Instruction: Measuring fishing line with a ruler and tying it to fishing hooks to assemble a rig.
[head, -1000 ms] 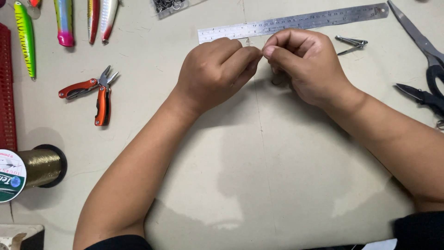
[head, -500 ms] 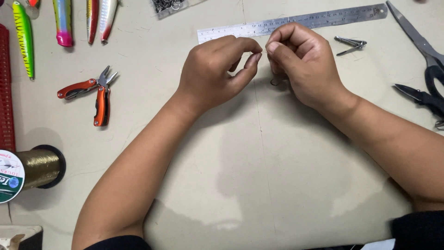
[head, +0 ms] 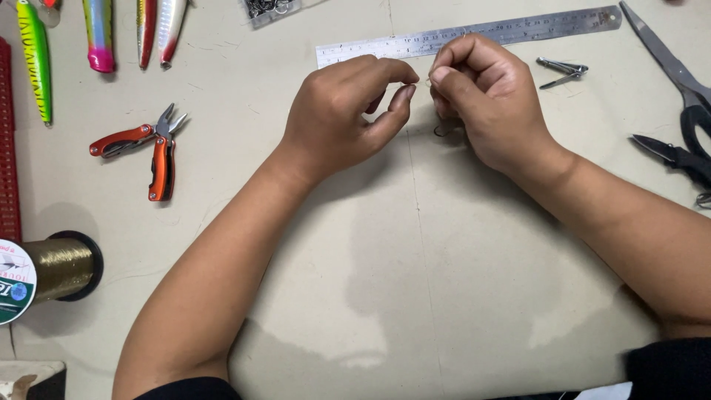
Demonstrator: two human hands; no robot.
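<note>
My left hand (head: pixel 344 111) and my right hand (head: pixel 485 96) meet over the table, just below a steel ruler (head: pixel 518 30). Thumb and forefinger of each hand pinch something very small and thin between them, probably a fishing hook (head: pixel 444 130) with fine line; a dark curved bit shows under my right fingers. The line itself is too thin to make out.
Orange-handled pliers (head: pixel 152 148) lie to the left, and a spool of gold line (head: pixel 44 270) sits at the left edge. Several fishing lures (head: pixel 100 33) lie at the top left. Nail clippers (head: pixel 561 70) and black scissors (head: pixel 678 96) are at the right. A clear packet of hooks (head: pixel 270 9) sits at the top.
Both hands have risen slightly toward the ruler, and my left fingers have opened a little while still pinching near the right fingertips.
</note>
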